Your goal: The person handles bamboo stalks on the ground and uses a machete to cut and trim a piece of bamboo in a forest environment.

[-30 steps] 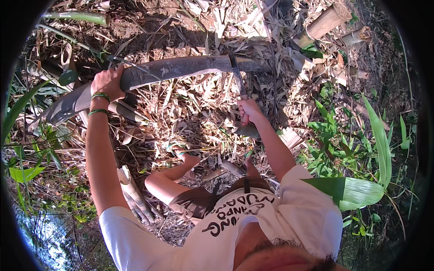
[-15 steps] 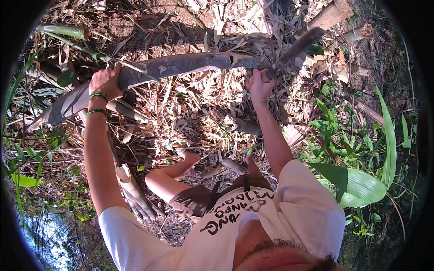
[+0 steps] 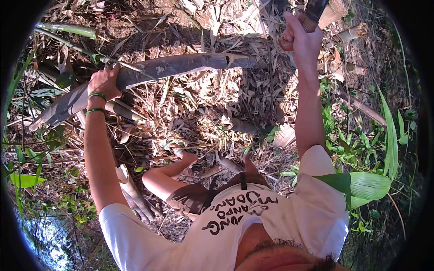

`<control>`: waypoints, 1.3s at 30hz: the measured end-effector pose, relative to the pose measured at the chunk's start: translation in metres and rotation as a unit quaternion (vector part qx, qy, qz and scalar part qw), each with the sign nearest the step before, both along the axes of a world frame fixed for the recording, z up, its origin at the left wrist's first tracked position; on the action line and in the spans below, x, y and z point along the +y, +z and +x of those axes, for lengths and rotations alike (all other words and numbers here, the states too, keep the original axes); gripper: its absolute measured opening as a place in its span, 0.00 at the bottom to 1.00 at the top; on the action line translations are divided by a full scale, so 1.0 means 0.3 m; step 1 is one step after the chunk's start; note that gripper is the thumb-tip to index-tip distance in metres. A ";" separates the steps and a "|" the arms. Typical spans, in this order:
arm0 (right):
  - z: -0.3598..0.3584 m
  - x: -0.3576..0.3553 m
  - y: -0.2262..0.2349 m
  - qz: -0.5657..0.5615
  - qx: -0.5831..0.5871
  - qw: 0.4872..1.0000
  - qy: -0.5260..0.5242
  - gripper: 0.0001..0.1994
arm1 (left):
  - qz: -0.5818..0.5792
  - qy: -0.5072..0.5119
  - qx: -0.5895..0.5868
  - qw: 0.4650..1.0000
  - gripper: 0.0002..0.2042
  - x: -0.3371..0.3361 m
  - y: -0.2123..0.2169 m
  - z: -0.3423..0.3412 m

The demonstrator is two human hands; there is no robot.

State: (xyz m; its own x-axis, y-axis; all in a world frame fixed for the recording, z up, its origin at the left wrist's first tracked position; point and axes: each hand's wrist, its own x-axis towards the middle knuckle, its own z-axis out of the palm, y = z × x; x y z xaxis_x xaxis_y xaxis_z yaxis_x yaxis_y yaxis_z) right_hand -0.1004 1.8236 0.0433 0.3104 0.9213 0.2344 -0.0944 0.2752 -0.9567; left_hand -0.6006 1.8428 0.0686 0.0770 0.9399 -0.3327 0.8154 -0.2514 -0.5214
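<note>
A long, grey split piece of bamboo [image 3: 181,65] lies in a slight curve across the leaf litter. Around its left part my left hand [image 3: 105,83] is closed, with green bands at the wrist. Near its right end, a pale notch shows in the bamboo. My right hand [image 3: 305,43] grips the brown handle of a machete [image 3: 315,10], raised up and to the right, apart from the bamboo. The dark blade runs out of the picture at the top edge, so its tip is hidden.
Cut bamboo stumps [image 3: 353,32] stand at the far right. A green bamboo stalk [image 3: 68,30] lies at the far left. Broad green leaves [image 3: 368,187] grow beside my right arm. A broken bamboo stem [image 3: 133,192] lies near my legs, and dry leaves cover the ground.
My right hand has lifted the machete away from the bamboo's right end, moving up and to the right. My left hand and the bamboo have stayed nearly in place.
</note>
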 end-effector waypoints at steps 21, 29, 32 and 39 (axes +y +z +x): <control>0.013 -0.101 -0.094 -0.118 0.012 0.993 0.002 0.15 | 0.000 -0.003 0.006 1.000 0.43 -0.017 0.029 0.011; -0.266 -0.176 -0.762 -0.264 0.049 0.962 -0.057 0.08 | 0.000 -0.016 -0.005 1.000 0.41 0.020 0.011 0.017; -0.338 -0.364 -1.184 -0.528 0.114 0.833 0.117 0.09 | -0.016 -0.030 -0.013 0.999 0.44 0.011 -0.006 0.040; -0.163 -0.067 -0.580 -0.320 -0.151 0.934 0.054 0.14 | -0.019 -0.008 -0.003 1.000 0.45 0.019 0.033 0.016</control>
